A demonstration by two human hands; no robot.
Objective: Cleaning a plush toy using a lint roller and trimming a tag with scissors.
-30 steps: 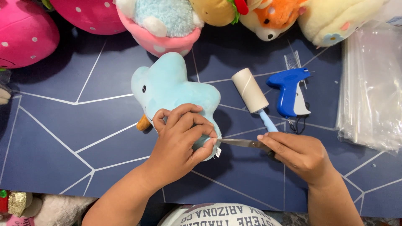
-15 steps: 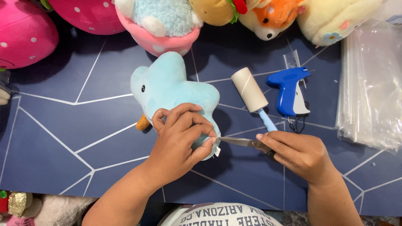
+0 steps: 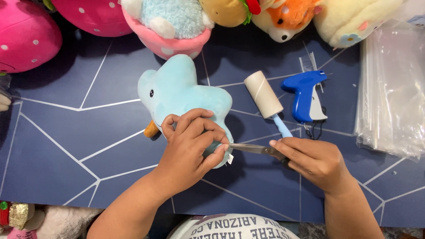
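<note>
The left hand (image 3: 190, 148) presses the blue toy (image 3: 181, 95) down on the desk (image 3: 66, 146). Right of the toy's small white tag (image 3: 229, 159), the right hand (image 3: 316, 161) grips scissors (image 3: 252, 148). Clear bags (image 3: 392, 88) lie far right.

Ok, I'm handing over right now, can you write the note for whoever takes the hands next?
Left hand: clamped on the lower end of the light blue plush toy, which lies on the dark blue table.
Right hand: holds scissors, tips at the toy's small white tag.
Lint roller and blue tagging gun lie untouched beyond the hands.
Done: toy pinned, scissors in place.
Left: probably the snip at the tag; no cut visible yet.
</note>
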